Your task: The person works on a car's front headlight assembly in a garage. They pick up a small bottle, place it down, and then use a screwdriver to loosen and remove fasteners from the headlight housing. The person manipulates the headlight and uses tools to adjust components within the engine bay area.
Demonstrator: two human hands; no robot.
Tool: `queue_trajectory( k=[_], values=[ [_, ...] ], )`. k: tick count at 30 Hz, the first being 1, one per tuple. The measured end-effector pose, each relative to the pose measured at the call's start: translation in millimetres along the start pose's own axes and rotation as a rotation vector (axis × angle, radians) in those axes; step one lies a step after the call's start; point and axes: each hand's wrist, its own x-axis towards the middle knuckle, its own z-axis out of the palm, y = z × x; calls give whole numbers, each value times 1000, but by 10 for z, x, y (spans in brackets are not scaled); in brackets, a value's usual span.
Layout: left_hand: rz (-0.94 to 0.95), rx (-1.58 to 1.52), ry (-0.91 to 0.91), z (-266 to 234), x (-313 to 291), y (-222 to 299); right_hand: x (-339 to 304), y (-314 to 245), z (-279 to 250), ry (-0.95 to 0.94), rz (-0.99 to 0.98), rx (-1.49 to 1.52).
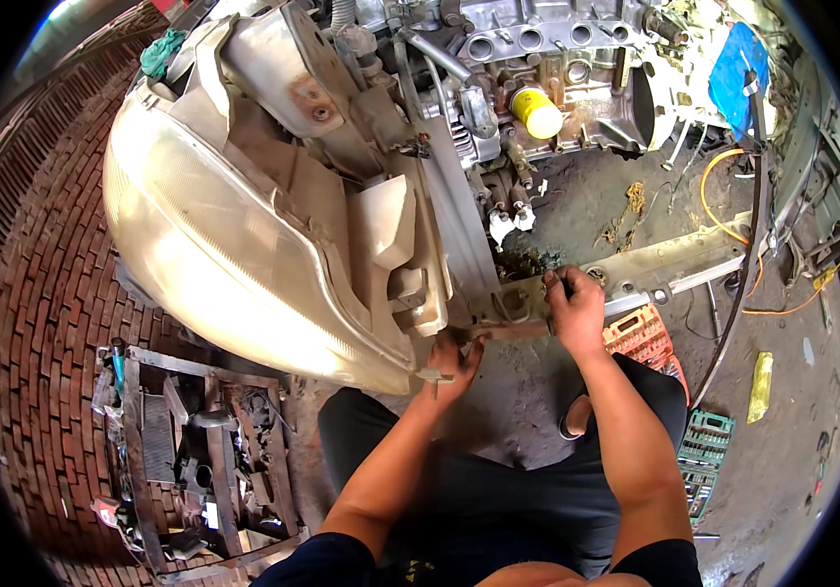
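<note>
My left hand point(453, 366) reaches in under the lower corner of the large, hazy headlight point(215, 235). Its thumb stands apart from the fingers, near the beam's underside, and the fingertips are partly hidden there. A small tab of the headlight crosses in front of the wrist. Over the metal front crossmember point(674, 262) my right hand point(578, 305) is closed, thumb and fingers curled at the beam's upper edge. Whatever lies between those fingertips is too small to make out. The headlight sits in its housing, left of the beam.
Behind the beam is an exposed engine point(576, 88) with a yellow oil filter point(535, 112). An orange socket set case point(647, 342) and a green one point(704, 455) lie by my right leg. A metal frame holding parts point(215, 430) stands at left; a yellow wrapper point(759, 386) lies right.
</note>
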Motion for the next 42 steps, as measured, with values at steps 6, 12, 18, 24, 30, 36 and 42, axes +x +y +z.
queue_trajectory(
  k=[6, 12, 18, 24, 30, 36, 42],
  values=[
    [32, -14, 33, 28, -21, 28, 1, -25, -19, -13, 33, 14],
    [277, -22, 266, 89, 38, 9, 3, -19, -16, -9, 36, -11],
    [215, -15, 209, 76, 31, -7, 1, -37, -18, -23, 48, -17],
    [-29, -35, 35, 46, 11, 46, 11, -16, -34, -11, 36, -7],
    [-51, 18, 43, 29, 4, 41, 9, -11, -10, -16, 44, 7],
    [160, 188, 208, 98, 7, -52, -3, -53, -17, -7, 20, 16],
    [140, 20, 229, 100, 27, 87, 4, -54, -32, -15, 47, 30]
  ],
)
